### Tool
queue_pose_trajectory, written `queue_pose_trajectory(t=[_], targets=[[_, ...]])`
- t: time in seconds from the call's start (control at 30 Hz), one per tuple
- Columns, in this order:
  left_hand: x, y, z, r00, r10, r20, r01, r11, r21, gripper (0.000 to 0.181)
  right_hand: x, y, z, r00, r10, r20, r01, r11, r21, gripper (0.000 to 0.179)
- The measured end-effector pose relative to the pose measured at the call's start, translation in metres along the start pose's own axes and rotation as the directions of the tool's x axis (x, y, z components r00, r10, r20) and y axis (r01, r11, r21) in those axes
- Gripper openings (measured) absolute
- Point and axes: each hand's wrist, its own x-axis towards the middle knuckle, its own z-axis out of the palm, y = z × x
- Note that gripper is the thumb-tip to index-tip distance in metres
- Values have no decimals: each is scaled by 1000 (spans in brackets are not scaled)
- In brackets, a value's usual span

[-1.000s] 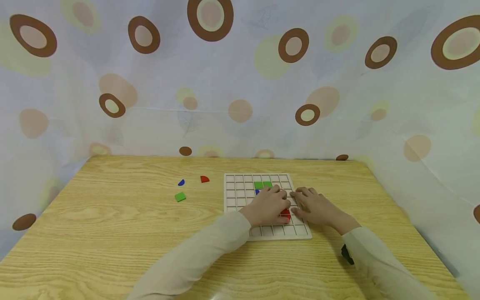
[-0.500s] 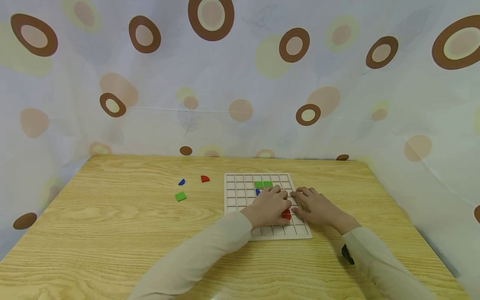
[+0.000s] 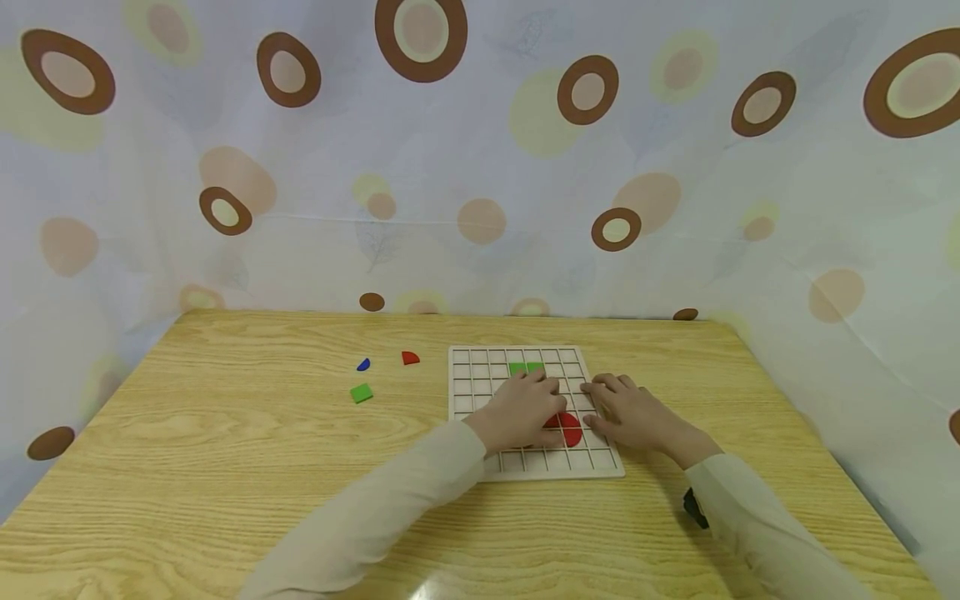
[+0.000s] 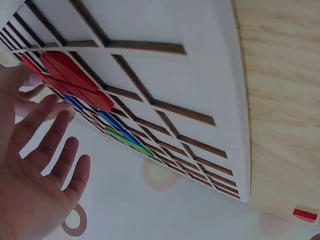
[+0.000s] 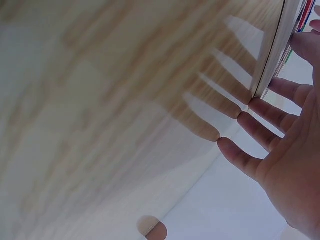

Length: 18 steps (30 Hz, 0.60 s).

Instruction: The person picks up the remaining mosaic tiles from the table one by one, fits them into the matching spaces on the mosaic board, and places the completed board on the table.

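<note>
A white grid board (image 3: 480,387) lies on the table with coloured pieces set in its cells. My left hand (image 3: 520,408) hovers over the middle of it, fingers loosely spread and holding nothing. Red pieces (image 3: 572,430) show just right of that hand, and green squares (image 3: 527,367) sit beyond its fingertips. Blue pieces (image 4: 120,127) appear between red and green in the left wrist view; from the head they are hidden under the hand. My right hand (image 3: 633,412) rests at the board's right edge, with fingers touching the table and the rim in the right wrist view.
Left of the board lie a loose green square (image 3: 362,392), a small blue semicircle (image 3: 363,364) and a red quarter-circle (image 3: 410,357). A patterned sheet (image 3: 480,267) hangs behind the wooden table (image 3: 225,433). A black object (image 3: 695,508) shows beside the right sleeve.
My left hand has shifted slightly left over the board, uncovering more of the red pieces and covering the blue that showed before. The right hand stays at the edge.
</note>
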Motion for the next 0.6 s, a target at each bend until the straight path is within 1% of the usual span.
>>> queue_pose_trajectory(t=[0.2, 0.43, 0.6], targets=[[-5, -3, -1, 1000, -17, -14, 17, 1000, 6, 40, 0, 0, 0, 1000, 3, 4, -3, 1000, -7, 48], [-7, -6, 0, 999, -35, 1, 35, 998, 46, 41, -1, -1, 0, 1000, 4, -7, -4, 1000, -16, 48], [-7, -6, 1, 999, -38, 2, 38, 998, 51, 40, -1, -1, 0, 1000, 5, -5, -5, 1000, -16, 48]])
